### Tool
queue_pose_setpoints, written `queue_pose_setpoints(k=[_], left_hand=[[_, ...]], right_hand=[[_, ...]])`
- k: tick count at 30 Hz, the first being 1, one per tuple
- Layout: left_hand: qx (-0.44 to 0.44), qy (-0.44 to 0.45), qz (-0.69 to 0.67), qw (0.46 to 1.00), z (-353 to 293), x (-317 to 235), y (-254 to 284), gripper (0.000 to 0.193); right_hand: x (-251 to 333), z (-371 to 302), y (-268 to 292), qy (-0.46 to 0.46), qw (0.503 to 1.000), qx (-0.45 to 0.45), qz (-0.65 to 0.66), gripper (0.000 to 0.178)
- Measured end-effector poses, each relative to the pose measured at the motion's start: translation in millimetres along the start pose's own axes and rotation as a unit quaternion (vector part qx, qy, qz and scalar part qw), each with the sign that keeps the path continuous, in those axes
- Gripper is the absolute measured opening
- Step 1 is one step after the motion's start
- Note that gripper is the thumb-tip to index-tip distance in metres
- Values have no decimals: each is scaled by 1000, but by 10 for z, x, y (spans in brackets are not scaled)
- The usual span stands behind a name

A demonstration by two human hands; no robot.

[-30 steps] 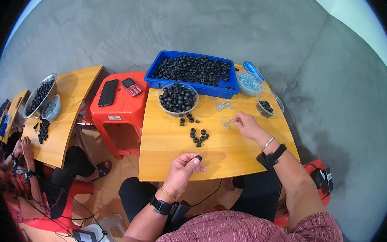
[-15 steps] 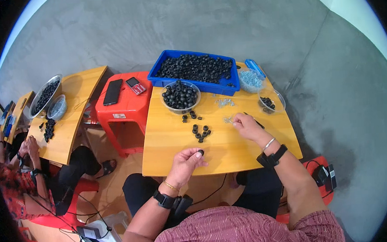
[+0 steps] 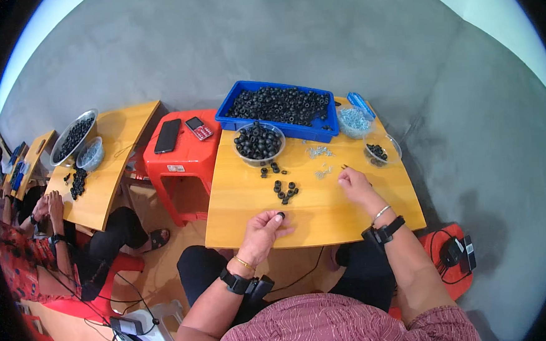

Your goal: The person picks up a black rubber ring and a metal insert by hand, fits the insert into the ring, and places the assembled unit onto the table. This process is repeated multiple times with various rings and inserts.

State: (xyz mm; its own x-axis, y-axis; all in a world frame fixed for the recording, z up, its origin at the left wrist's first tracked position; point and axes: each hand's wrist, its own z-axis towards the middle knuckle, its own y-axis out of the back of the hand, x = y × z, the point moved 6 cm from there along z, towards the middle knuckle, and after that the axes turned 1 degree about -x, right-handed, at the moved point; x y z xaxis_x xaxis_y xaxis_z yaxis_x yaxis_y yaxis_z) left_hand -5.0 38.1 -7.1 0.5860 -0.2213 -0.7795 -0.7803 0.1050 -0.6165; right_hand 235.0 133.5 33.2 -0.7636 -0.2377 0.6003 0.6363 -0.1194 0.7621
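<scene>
Near the front edge of the yellow table (image 3: 326,220), my left hand (image 3: 261,235) pinches a small round black plastic piece (image 3: 281,215) between thumb and fingers. My right hand (image 3: 356,186) is over the table's right part, its fingers bent together. The tip of a thin dark tool (image 3: 344,167) pokes out just beyond those fingers; the rest of it is hidden, and whether I grip it is unclear. Beyond lie small silver screws (image 3: 319,151). Several loose black pieces (image 3: 285,191) lie between my hands and a clear bowl of black pieces (image 3: 259,142).
At the back stands a blue tray (image 3: 330,131) heaped with black parts. Right of it are a tub of screws (image 3: 354,120) and a clear cup (image 3: 381,150) with small dark parts. A red stool (image 3: 182,166) holds two phones. Another person (image 3: 47,253) works at the left table.
My right hand has moved slightly down and right from the screws, onto the thin dark tool's place. The left hand still holds the black piece. The whole view has shifted a little.
</scene>
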Motion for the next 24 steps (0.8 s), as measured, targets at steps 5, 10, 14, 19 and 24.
queue_pose_setpoints(k=[5,10,14,19,24], left_hand=[[1,11,-16,1000,-6,35,36,9],[16,11,-13,1000,13,24,43,10],[32,10,-12,999,-6,19,38,11],[33,25,-3,999,-24,47,69,11],[47,20,-29,998,-46,25,56,10]], right_hand=[[-239,-17,-78,-24,998,48,40,13],[-197,28,-52,-24,998,56,34,12],[-189,240,15,-34,998,51,-18,12],[34,604,44,12,997,26,-76,13],[49,849,-216,2,988,95,-123,17]])
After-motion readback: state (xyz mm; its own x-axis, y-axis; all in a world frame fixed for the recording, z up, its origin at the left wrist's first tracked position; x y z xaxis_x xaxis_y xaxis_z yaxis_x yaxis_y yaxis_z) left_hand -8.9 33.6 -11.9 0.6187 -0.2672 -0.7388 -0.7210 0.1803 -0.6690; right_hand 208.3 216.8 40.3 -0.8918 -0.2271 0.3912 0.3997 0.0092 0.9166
